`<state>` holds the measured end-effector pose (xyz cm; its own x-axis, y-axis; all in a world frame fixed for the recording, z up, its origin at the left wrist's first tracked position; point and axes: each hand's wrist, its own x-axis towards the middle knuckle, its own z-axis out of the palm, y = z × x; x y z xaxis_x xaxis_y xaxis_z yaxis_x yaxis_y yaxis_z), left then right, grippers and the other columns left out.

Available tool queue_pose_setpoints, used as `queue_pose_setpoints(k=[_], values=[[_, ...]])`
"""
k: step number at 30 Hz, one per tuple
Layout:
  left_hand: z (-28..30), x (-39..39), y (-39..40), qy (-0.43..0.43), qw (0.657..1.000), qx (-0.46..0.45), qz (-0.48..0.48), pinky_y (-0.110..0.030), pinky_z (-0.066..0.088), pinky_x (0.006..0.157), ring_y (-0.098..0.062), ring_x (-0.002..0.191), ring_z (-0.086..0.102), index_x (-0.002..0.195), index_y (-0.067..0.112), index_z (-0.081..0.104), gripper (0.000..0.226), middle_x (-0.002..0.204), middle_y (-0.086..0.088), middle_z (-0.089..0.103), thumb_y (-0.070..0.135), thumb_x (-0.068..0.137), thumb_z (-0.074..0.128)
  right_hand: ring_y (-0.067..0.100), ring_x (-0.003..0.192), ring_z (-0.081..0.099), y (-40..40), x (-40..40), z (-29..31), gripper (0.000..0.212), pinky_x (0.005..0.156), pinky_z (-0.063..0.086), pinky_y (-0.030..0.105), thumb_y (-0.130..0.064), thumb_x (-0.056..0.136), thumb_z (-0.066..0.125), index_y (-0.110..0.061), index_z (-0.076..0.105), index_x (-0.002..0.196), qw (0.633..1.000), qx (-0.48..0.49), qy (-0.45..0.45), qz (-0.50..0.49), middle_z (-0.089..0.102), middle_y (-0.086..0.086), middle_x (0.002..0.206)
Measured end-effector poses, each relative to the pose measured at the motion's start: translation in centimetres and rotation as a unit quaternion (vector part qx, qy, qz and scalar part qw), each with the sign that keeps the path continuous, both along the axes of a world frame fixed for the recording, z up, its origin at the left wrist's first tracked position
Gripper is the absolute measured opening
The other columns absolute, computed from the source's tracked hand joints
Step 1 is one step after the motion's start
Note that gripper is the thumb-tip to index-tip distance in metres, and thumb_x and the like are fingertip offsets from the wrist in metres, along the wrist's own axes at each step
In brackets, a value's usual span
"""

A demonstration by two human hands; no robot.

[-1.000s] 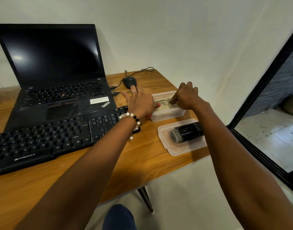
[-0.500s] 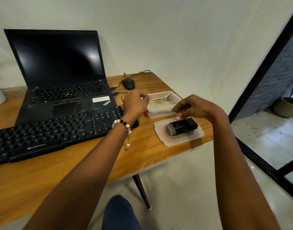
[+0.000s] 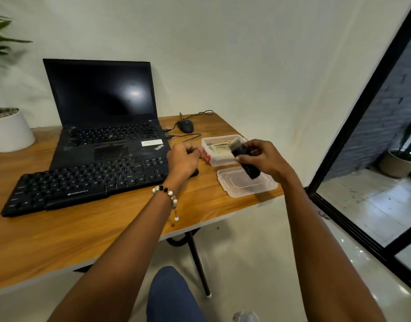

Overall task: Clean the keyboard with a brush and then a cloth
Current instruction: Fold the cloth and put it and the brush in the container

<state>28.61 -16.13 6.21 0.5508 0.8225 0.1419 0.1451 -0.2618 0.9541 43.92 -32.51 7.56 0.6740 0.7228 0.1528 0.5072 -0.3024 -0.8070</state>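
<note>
— Black plastic, that stubby brush? Is it in use yet?

— Not from what I can see. The right hand is clamped round its body and holds it in the air, above the clear plastic lid lying flat on the wooden desk. No bristle touches a key.

— And the long black keyboard?

— Off to the left of that hand, flat on the desk, in front of the open black laptop. The left hand is curled loosely closed at its right end; whether it grips anything, I cannot tell.

— The cloth?

— A pale folded cloth lies in the clear plastic box just behind the right hand, untouched.

— So where are we?

— At the very start, I'd judge. Tool picked up; brushing and wiping both remain.
</note>
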Motion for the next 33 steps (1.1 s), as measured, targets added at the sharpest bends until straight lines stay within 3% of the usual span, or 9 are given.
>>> queue_pose_setpoints(k=[4, 7, 10, 12, 14, 17, 19, 27, 33], values=[[0.7, -1.2, 0.1, -0.031, 0.999, -0.03, -0.002, -0.027, 0.056, 0.07, -0.007, 0.068, 0.064, 0.08, 0.022, 0.071, 0.016, 0.082, 0.004, 0.072, 0.018, 0.093, 0.063, 0.019, 0.085, 0.073, 1.7, -4.1, 0.4, 0.038, 0.063, 0.06, 0.035, -0.024, 0.089, 0.07, -0.011, 0.058, 0.122, 0.932, 0.208, 0.298, -0.015, 0.07, 0.009, 0.107], [1.3, -2.2, 0.2, -0.052, 0.997, -0.048, -0.014, -0.025, 0.055, 0.065, -0.008, 0.068, 0.063, 0.081, 0.024, 0.069, 0.017, 0.081, 0.003, 0.072, 0.016, 0.094, 0.062, 0.03, 0.09, 0.072, 3.1, -5.9, -0.7, 0.048, 0.062, 0.059, 0.033, -0.035, 0.084, 0.073, -0.01, 0.063, 0.124, 0.877, 0.267, 0.4, 0.008, 0.072, 0.016, 0.111], [1.5, -3.0, 0.4, -0.058, 0.996, -0.068, -0.014, -0.016, 0.049, 0.054, -0.007, 0.065, 0.061, 0.084, 0.022, 0.07, 0.015, 0.082, 0.001, 0.071, 0.015, 0.094, 0.061, 0.021, 0.065, 0.064, 3.6, -7.3, -1.5, 0.037, 0.051, 0.051, 0.024, -0.044, 0.088, 0.063, -0.011, 0.076, 0.101, 0.829, 0.293, 0.476, 0.015, 0.073, 0.013, 0.09], [1.4, -3.5, 0.6, -0.062, 0.995, -0.078, -0.01, -0.018, 0.049, 0.054, -0.008, 0.064, 0.06, 0.084, 0.02, 0.07, 0.015, 0.08, 0.0, 0.071, 0.014, 0.094, 0.061, 0.016, 0.062, 0.059, 3.9, -7.8, -1.9, 0.052, 0.054, 0.047, 0.023, -0.052, 0.093, 0.053, -0.014, 0.081, 0.073, 0.809, 0.301, 0.504, 0.022, 0.074, 0.008, 0.081], [1.2, -3.9, 0.7, -0.059, 0.995, -0.084, -0.006, -0.017, 0.047, 0.051, -0.009, 0.064, 0.06, 0.083, 0.02, 0.069, 0.016, 0.08, -0.001, 0.071, 0.013, 0.095, 0.059, 0.017, 0.066, 0.059, 4.0, -7.9, -2.2, 0.062, 0.058, 0.049, 0.025, -0.058, 0.094, 0.048, -0.012, 0.081, 0.069, 0.788, 0.305, 0.535, 0.017, 0.074, 0.008, 0.08], [0.9, -4.1, 0.9, -0.049, 0.995, -0.089, -0.001, -0.016, 0.043, 0.05, -0.008, 0.068, 0.061, 0.082, 0.02, 0.068, 0.016, 0.084, -0.002, 0.071, 0.015, 0.095, 0.059, 0.022, 0.069, 0.063, 4.1, -7.8, -2.2, 0.053, 0.058, 0.055, 0.029, -0.052, 0.097, 0.049, -0.002, 0.069, 0.1, 0.755, 0.3, 0.583, 0.022, 0.072, 0.013, 0.083], [0.7, -4.1, 0.8, -0.046, 0.995, -0.094, 0.002, -0.016, 0.043, 0.051, -0.008, 0.069, 0.062, 0.085, 0.02, 0.069, 0.014, 0.087, -0.002, 0.072, 0.017, 0.095, 0.059, 0.023, 0.064, 0.064, 4.1, -7.8, -2.2, 0.039, 0.054, 0.055, 0.028, -0.042, 0.098, 0.052, -0.006, 0.061, 0.111, 0.762, 0.294, 0.576, 0.016, 0.07, 0.014, 0.083], [0.5, -3.6, 0.6, -0.029, 0.995, -0.101, -0.002, -0.015, 0.042, 0.05, -0.007, 0.066, 0.061, 0.084, 0.022, 0.069, 0.016, 0.089, -0.001, 0.072, 0.016, 0.095, 0.059, 0.026, 0.055, 0.06, 4.3, -6.9, -2.0, 0.036, 0.05, 0.052, 0.028, -0.013, 0.095, 0.046, -0.001, 0.049, 0.129, 0.802, 0.267, 0.532, -0.052, 0.066, 0.02, 0.082], [0.2, -2.9, 1.0, -0.023, 0.994, -0.109, 0.0, -0.017, 0.043, 0.051, -0.008, 0.065, 0.06, 0.089, 0.018, 0.071, 0.012, 0.086, -0.001, 0.072, 0.019, 0.095, 0.06, 0.029, 0.074, 0.066, 3.8, -5.1, -1.5, 0.044, 0.061, 0.059, 0.038, -0.018, 0.096, 0.05, -0.003, 0.049, 0.137, 0.751, 0.29, 0.591, -0.044, 0.064, 0.022, 0.102]])
